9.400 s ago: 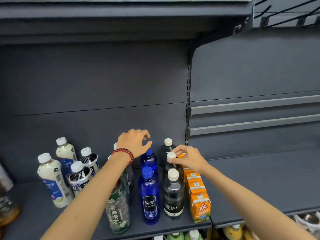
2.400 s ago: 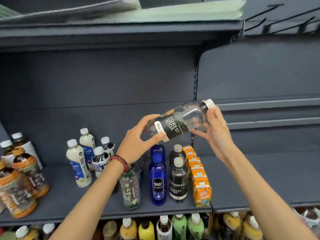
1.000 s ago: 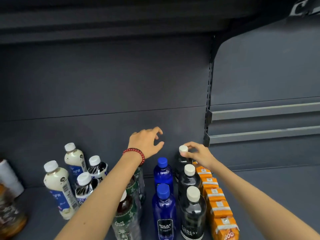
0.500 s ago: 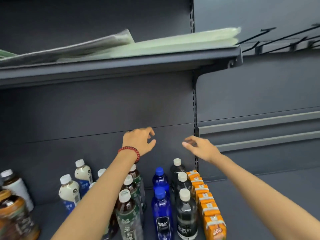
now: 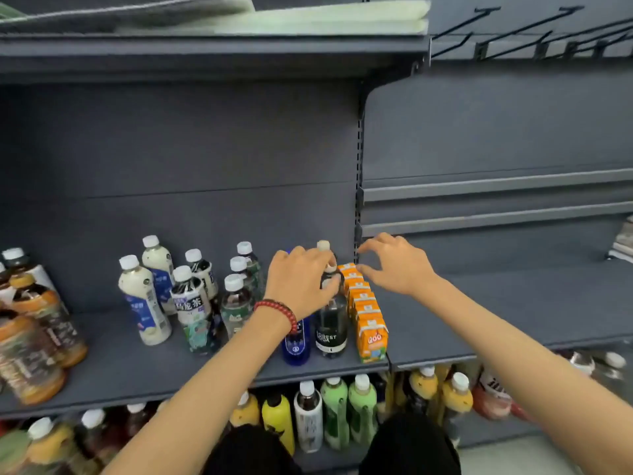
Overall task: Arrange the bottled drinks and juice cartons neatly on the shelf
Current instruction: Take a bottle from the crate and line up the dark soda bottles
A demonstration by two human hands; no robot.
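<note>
Small orange cardboard juice cartons [image 5: 371, 337] stand in a row running front to back on the dark grey metal shelf [image 5: 137, 365], near the middle of my view and just left of the slotted upright [image 5: 359, 159]. Touching them on the left is a row of dark clear soda bottles with white caps [image 5: 330, 332], and beyond those are deep blue plastic bottles [image 5: 296, 347]. The left hand [image 5: 298, 282], with a red bead bracelet [image 5: 277, 311] on its wrist, lies over the blue row and hides all but the foot of the front bottle. Its fingers bend down by the neck of a soda bottle, but through the blur I cannot tell whether they grip it or only touch it. The right hand [image 5: 397, 265] hovers above the rear cartons with its fingers loosely spread, thumb and forefinger close together and nothing between them. Left of the arm I see green-labelled tea bottles [image 5: 236, 303], black-and-white labelled bottles [image 5: 188, 298] and cream milky bottles with blue labels [image 5: 144, 303], standing in a loose group. Amber bottles [image 5: 34, 337] at the left edge are smeared and partly cut off. On the shelf below, yellow, green and white bottles [image 5: 335, 413] are partly hidden by the shelf lip and by dark-clothed knees [image 5: 407, 443]. Pale green flat packs [image 5: 308, 18] on the upper shelf are cropped by the frame.
</note>
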